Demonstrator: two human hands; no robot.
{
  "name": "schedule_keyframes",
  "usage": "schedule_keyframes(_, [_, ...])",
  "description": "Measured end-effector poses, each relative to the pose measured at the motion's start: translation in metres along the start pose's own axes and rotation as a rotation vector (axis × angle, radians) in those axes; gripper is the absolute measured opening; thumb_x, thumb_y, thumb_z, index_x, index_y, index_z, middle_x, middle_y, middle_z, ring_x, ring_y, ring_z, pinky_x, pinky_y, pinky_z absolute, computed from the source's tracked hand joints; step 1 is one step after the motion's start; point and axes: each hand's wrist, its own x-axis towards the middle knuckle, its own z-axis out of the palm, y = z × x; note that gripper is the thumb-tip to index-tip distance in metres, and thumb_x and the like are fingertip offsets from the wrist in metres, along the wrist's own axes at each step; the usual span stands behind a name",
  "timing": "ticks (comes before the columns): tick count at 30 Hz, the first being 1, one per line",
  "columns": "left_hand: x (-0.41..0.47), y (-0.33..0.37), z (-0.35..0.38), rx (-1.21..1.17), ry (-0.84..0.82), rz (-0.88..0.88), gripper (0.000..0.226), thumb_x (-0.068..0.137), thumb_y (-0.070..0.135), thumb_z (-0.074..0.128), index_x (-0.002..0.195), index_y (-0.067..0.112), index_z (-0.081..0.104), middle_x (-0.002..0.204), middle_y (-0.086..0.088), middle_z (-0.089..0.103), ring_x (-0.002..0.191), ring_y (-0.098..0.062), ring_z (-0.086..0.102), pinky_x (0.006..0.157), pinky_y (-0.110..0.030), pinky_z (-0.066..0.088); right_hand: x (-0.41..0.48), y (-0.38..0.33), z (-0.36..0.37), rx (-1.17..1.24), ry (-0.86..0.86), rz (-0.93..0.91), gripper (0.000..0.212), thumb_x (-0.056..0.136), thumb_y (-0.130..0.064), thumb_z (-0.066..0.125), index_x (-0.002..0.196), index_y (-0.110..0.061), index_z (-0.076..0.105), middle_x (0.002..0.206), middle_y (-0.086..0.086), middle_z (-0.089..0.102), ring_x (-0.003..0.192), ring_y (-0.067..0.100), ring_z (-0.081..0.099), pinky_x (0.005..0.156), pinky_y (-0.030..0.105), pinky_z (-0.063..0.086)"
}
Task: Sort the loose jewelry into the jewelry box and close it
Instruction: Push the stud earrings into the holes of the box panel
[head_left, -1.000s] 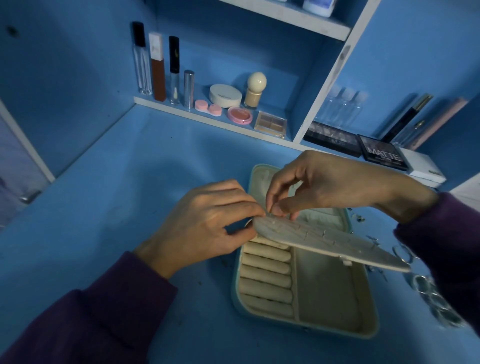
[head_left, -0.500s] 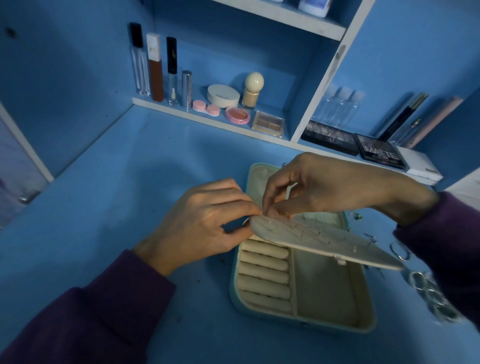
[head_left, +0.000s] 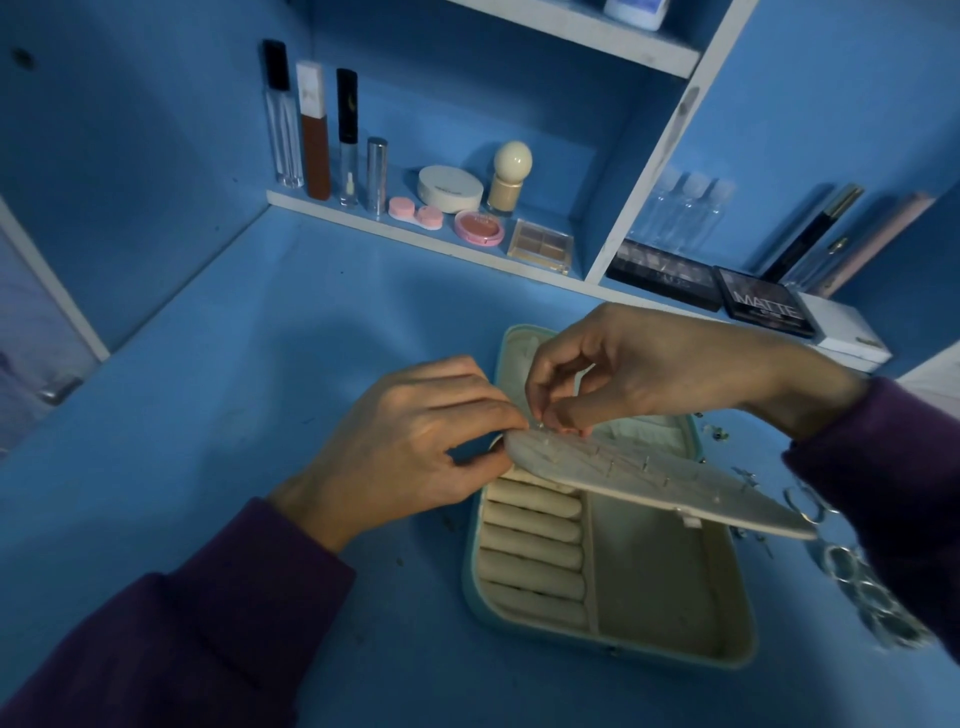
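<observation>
A teal jewelry box (head_left: 475, 597) lies open on the blue desk, with cream ring rolls (head_left: 530, 540) on its left side. A cream earring panel (head_left: 649, 480) is lifted at a slant over the box. My left hand (head_left: 405, 452) pinches the panel's left corner. My right hand (head_left: 639, 369) pinches a tiny earring (head_left: 543, 425) at the panel's top left edge. Several small studs stick out of the panel. Loose silver rings (head_left: 857, 587) and small earrings (head_left: 748, 475) lie on the desk to the right of the box.
A low shelf (head_left: 415, 236) behind the box carries bottles, a compact, a blush and palettes. A white box (head_left: 841, 332) and a dark palette (head_left: 763, 309) stand at the back right. Blue walls close in on the left and the back.
My right hand's fingertips have worked slightly at the panel's top left corner. The panel and my left hand have stayed where they were.
</observation>
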Motion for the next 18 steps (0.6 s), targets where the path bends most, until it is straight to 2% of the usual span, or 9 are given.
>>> schedule_keyframes(6, [-0.0002, 0.0000, -0.0001, 0.004, -0.001, 0.009, 0.004, 0.079, 0.007, 0.075, 0.079, 0.003, 0.074, 0.077, -0.003, 0.070, 0.065, -0.021, 0.059, 0.064, -0.030, 0.050, 0.0021, 0.0002, 0.0037, 0.001, 0.000, 0.012, 0.014, 0.082, 0.001, 0.063, 0.078, -0.011, 0.068, 0.069, -0.010, 0.063, 0.062, 0.006, 0.057, 0.062, 0.015, 0.045])
schedule_keyframes(11, [-0.0002, 0.0004, -0.0001, 0.013, -0.004, 0.013, 0.004, 0.079, 0.007, 0.075, 0.078, 0.003, 0.073, 0.077, -0.003, 0.069, 0.065, -0.021, 0.058, 0.065, -0.029, 0.050, 0.0029, -0.0005, 0.0064, -0.037, 0.003, 0.004, 0.015, 0.082, -0.004, 0.065, 0.073, -0.016, 0.066, 0.065, -0.015, 0.060, 0.061, -0.003, 0.053, 0.062, 0.008, 0.039])
schedule_keyframes(15, [-0.0011, 0.0008, 0.0000, 0.008, -0.001, 0.006, 0.008, 0.082, 0.009, 0.073, 0.077, 0.003, 0.073, 0.076, -0.003, 0.069, 0.065, -0.020, 0.057, 0.064, -0.028, 0.049, 0.0037, 0.0005, 0.0101, -0.096, 0.002, 0.018, 0.010, 0.084, -0.014, 0.067, 0.075, -0.009, 0.065, 0.067, -0.004, 0.059, 0.060, -0.002, 0.050, 0.060, 0.011, 0.041])
schedule_keyframes(18, [-0.0003, 0.0014, -0.0005, -0.003, 0.002, -0.006, 0.005, 0.079, 0.008, 0.075, 0.079, 0.003, 0.073, 0.078, -0.003, 0.069, 0.066, -0.020, 0.058, 0.065, -0.028, 0.050, 0.0018, 0.0005, 0.0072, -0.032, -0.020, 0.029, 0.007, 0.085, -0.008, 0.063, 0.079, -0.010, 0.065, 0.073, -0.001, 0.062, 0.062, 0.004, 0.053, 0.061, 0.018, 0.045])
